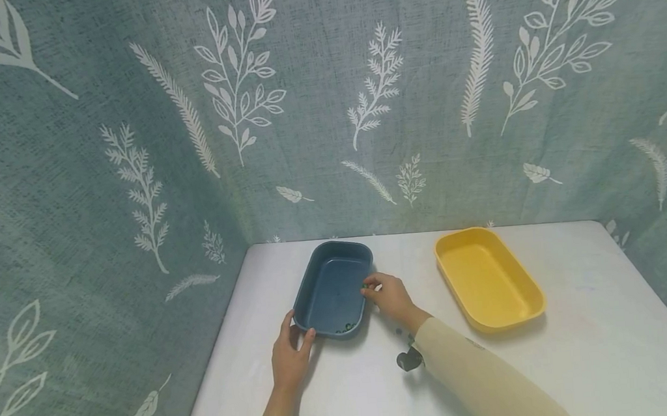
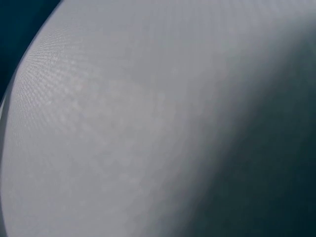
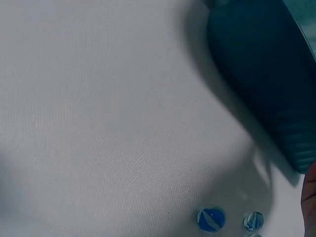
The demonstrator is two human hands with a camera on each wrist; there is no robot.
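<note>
A deep blue plastic tub (image 1: 334,286) sits at the left of the table in the head view. Several small green marbles (image 1: 345,328) lie inside it at the front end. My left hand (image 1: 289,361) grips the tub's front left corner, thumb against the front and fingers along the side. At the tub's right rim, my right hand (image 1: 392,300) pinches a small green marble (image 1: 366,287) between thumb and fingertips. Glass marbles with blue swirls, one larger marble (image 3: 211,219) and a smaller marble (image 3: 253,221), lie on the table in the right wrist view.
A yellow tub (image 1: 489,280) of similar shape stands to the right on the white table (image 1: 585,345). Leaf-patterned cloth (image 1: 325,104) hangs behind and at the sides. The left wrist view shows mostly blurred white tabletop.
</note>
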